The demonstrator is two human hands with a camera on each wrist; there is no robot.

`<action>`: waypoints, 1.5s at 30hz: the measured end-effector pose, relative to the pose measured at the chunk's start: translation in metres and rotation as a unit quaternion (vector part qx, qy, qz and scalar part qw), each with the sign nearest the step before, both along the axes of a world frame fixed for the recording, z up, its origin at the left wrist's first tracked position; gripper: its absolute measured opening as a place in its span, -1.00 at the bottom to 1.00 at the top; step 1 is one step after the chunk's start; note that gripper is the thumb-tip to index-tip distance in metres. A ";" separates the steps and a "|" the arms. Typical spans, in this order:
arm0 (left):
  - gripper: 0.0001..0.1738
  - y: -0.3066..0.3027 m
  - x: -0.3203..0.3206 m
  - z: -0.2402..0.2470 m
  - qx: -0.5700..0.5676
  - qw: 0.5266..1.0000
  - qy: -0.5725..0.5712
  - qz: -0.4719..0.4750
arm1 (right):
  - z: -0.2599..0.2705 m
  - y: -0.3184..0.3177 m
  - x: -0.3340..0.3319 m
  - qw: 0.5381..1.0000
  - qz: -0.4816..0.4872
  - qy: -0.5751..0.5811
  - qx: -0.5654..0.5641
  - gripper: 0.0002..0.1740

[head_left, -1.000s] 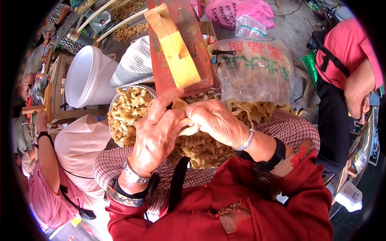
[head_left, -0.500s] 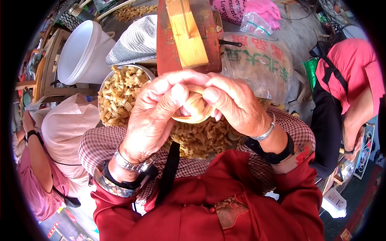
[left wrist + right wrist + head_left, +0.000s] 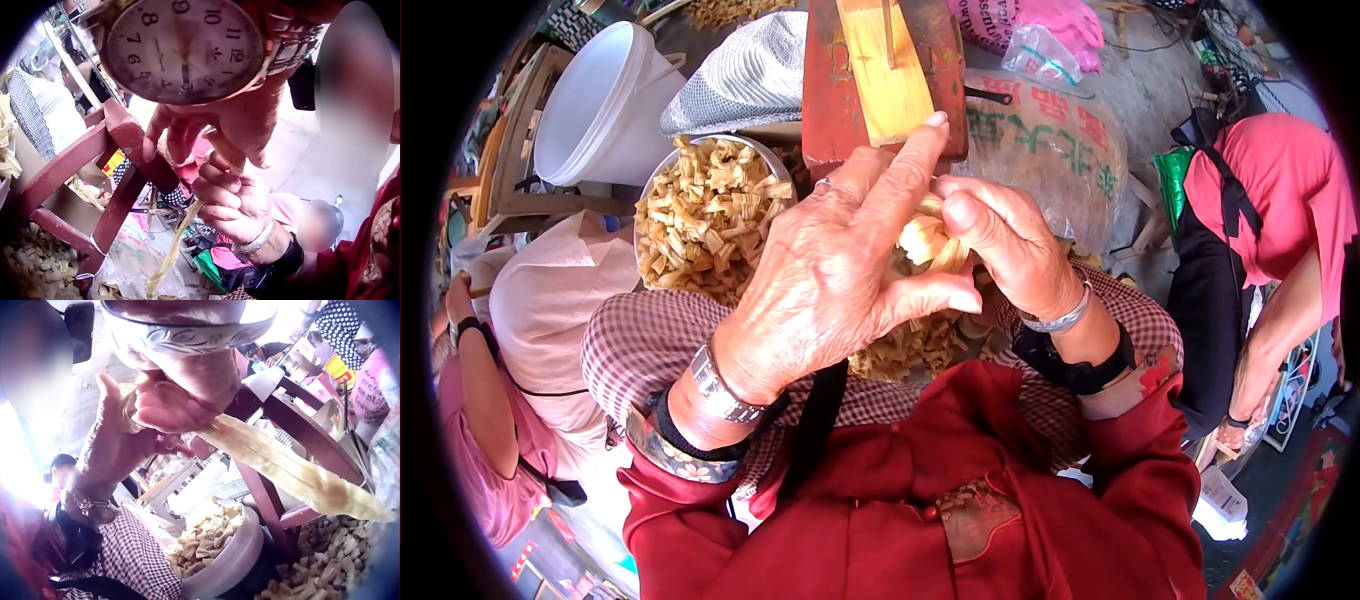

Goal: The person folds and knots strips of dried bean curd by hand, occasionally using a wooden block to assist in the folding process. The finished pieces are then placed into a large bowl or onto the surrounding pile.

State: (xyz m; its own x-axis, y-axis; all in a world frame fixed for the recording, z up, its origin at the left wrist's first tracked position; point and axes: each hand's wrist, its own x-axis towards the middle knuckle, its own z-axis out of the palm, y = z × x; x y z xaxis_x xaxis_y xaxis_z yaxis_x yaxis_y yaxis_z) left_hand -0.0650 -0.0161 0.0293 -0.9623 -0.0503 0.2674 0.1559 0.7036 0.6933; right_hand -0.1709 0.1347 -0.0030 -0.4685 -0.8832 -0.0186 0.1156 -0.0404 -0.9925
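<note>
My right hand (image 3: 1020,250) pinches a folded, pale yellow strip (image 3: 930,243), its thumb over the bundle. A long flat tail of the strip (image 3: 281,465) runs out below that hand in the right wrist view; curled fingers (image 3: 219,194) close round it in the left wrist view. My left hand (image 3: 830,250) is just beside the bundle, index finger stretched forward and thumb out straight under it. A bowl (image 3: 778,165) of knotted, yellowish-brown pieces stands beyond my left hand. More such pieces (image 3: 915,348) lie below my hands.
A red wooden bench (image 3: 830,90) stands ahead, with a yellow wooden board (image 3: 895,100) on it. Left of it are a white bucket (image 3: 590,110) and a mesh sack (image 3: 740,75); right of it, a plastic sack (image 3: 1050,160). People sit or bend at both sides.
Both hands worked close around the strip, which became a rounded loop and then a tighter bundle. My left fingers have now straightened away from it, while the right hand keeps its pinch.
</note>
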 end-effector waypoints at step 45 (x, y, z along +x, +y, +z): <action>-0.74 -0.015 0.004 0.000 0.491 0.833 -0.217 0.134 | -0.002 0.002 0.006 0.982 0.006 0.132 0.135 -0.78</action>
